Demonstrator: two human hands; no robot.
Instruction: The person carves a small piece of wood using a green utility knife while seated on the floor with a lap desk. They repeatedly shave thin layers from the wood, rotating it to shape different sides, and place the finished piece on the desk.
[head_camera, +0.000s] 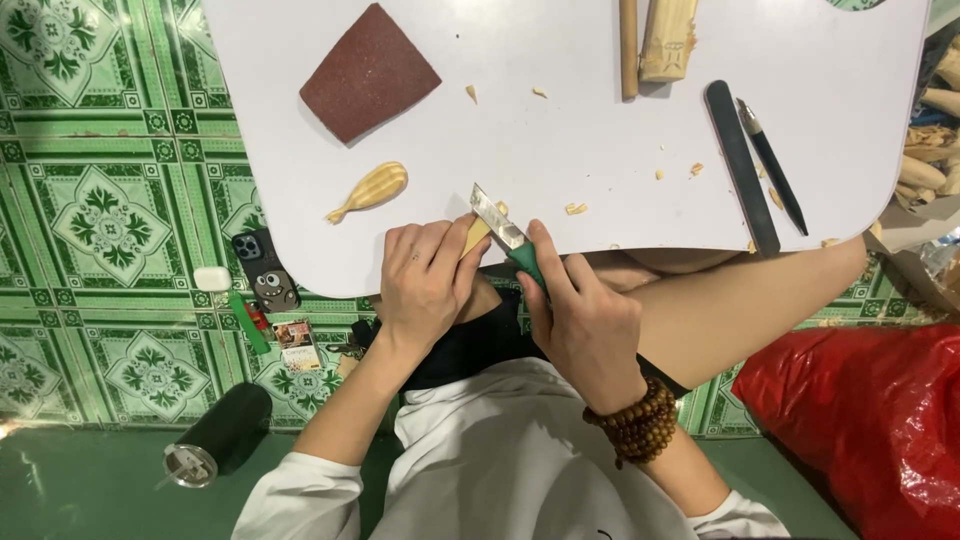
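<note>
Evidently light, stiff and brittle, the small wood piece (477, 234) sits pinched in your left hand (428, 282) at the white table's (560, 120) near edge, while your right hand (585, 322) grips the green-handled carving knife (508, 236) against it.

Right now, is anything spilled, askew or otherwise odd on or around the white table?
Wood shavings lie scattered over the white table, near the knife in the right hand. On the floor, a dark cylindrical bottle lies tipped on its side. Nothing else stands out.
</note>
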